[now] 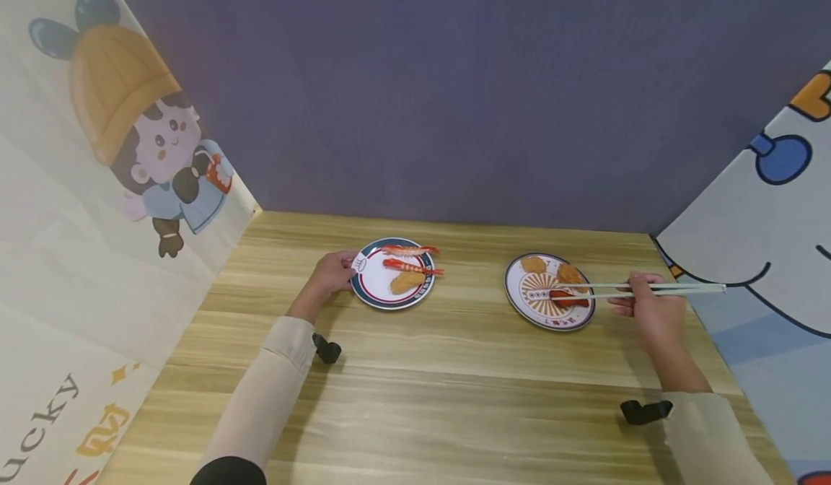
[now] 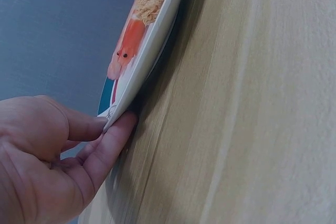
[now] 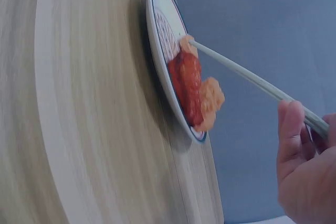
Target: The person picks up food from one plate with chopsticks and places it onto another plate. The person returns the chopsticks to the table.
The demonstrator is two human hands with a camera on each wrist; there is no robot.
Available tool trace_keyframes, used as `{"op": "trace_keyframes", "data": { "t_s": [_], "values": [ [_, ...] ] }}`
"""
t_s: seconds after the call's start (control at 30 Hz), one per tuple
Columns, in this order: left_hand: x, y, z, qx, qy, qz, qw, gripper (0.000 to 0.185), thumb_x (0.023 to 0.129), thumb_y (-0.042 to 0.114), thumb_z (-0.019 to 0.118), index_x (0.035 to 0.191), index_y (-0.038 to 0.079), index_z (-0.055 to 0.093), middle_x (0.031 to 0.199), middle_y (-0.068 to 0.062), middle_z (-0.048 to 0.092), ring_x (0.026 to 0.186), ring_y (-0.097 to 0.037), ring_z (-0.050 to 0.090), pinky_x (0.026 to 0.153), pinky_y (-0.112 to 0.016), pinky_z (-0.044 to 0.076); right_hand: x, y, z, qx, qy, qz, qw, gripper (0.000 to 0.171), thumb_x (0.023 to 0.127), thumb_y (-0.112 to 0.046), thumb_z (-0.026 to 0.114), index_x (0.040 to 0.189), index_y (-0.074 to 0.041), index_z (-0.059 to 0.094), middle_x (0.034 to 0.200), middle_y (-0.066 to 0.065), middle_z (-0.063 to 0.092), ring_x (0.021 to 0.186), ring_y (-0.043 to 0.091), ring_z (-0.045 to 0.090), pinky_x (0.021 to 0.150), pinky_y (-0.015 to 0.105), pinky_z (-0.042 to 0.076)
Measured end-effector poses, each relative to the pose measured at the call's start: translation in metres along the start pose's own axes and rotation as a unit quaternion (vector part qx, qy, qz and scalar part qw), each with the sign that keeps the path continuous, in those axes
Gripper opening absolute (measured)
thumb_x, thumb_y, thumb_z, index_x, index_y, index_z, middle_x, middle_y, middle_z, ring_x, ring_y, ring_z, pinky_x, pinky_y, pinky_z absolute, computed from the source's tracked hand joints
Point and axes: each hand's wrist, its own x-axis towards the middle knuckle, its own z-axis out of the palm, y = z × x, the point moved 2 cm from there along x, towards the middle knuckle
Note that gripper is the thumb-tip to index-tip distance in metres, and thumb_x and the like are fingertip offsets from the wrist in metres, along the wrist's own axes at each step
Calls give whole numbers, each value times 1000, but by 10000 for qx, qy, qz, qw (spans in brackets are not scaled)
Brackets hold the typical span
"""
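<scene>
Two plates on a wooden table (image 1: 415, 384), well apart. Left hand (image 1: 332, 272) pinching the 9 o'clock rim of the left plate (image 1: 376, 290), thumb on top and fingers (image 2: 113, 142) tucked under the edge, clear as day from the left wrist view. On that plate: two shrimps (image 1: 410, 250) lined up near 12 o'clock, plus a breaded piece (image 1: 406, 281) toward 4 o'clock.

Over on the other side, right hand (image 1: 652, 312) curled round a pair of pale green chopsticks (image 1: 639, 289), fingers closed on the shafts, hand sitting just off the 3 o'clock edge of the right plate (image 1: 527, 304). Chopsticks running across the plate from 3 o'clock toward the middle, tips together on a red piece (image 1: 568, 300) lying on the near half of the plate. Looks like the tips are clamped on it, but hard to call for sure since the right wrist view is blurry. Two more breaded bits on that plate, one at 11 o'clock (image 1: 534, 263) and one around 1 o'clock (image 1: 568, 273), the latter right beside the sticks.

Purple wall at 12 o'clock, cartoon panels at 9 and 3.
</scene>
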Motion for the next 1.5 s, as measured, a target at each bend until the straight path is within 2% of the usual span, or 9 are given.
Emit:
{"op": "trace_keyframes", "data": {
  "t_s": [0.37, 0.6, 0.73, 1.13, 1.3, 1.5],
  "values": [
    [-1, 1, 1, -22, 30, 0, 10000, 47, 99, 2, 55, 146, 9, 55, 125, -23, 62, 87, -18, 64, 65, -21, 59, 2, -1, -25, 90, -128, -2, 9999, 13, 103, -21, 58, 98, -9, 57, 74, -5, 74, 56, 11, 72, 45, 24, 57],
    [-2, 1, 2, -35, 77, 155, 9998, 47, 98, -1, 53, 144, 5, 56, 124, -25, 62, 85, -18, 65, 66, -22, 61, -1, -2, -33, -333, -171, 144, 9992, 26, 101, -33, 60, 101, -7, 56, 73, -10, 74, 57, 9, 72, 45, 24, 57],
    [-2, 1, 1, -110, 79, 69, 9999, 47, 99, 0, 53, 145, 6, 56, 124, -24, 61, 85, -17, 65, 66, -22, 61, -1, 0, -34, -332, -128, 186, 9992, 25, 102, -33, 60, 99, -9, 55, 75, -10, 74, 58, 9, 73, 46, 24, 58],
    [-3, 2, 0, -90, 35, -24, 10000, 47, 100, 2, 53, 147, 8, 54, 126, -23, 59, 87, -18, 63, 66, -21, 60, 2, 9, -32, 34, 215, 47, 9998, 17, 103, -22, 59, 99, -6, 55, 75, -7, 73, 56, 10, 72, 45, 23, 57],
    [-3, 2, 0, -62, 36, 16, 10000, 47, 100, 1, 53, 146, 7, 54, 126, -24, 59, 87, -18, 63, 66, -21, 60, 3, 14, -30, -54, 290, 106, 9995, 17, 103, -24, 58, 99, -8, 55, 75, -8, 73, 55, 9, 72, 47, 22, 58],
    [-1, 0, 2, -18, 24, 48, 10000, 46, 101, 2, 52, 146, 8, 55, 128, -24, 60, 90, -20, 64, 68, -22, 61, 5, 19, -28, 9, 784, 62, 9969, 16, 102, -20, 59, 96, -6, 56, 70, -4, 72, 49, 10, 68, 48, 21, 58]
  ]
}}
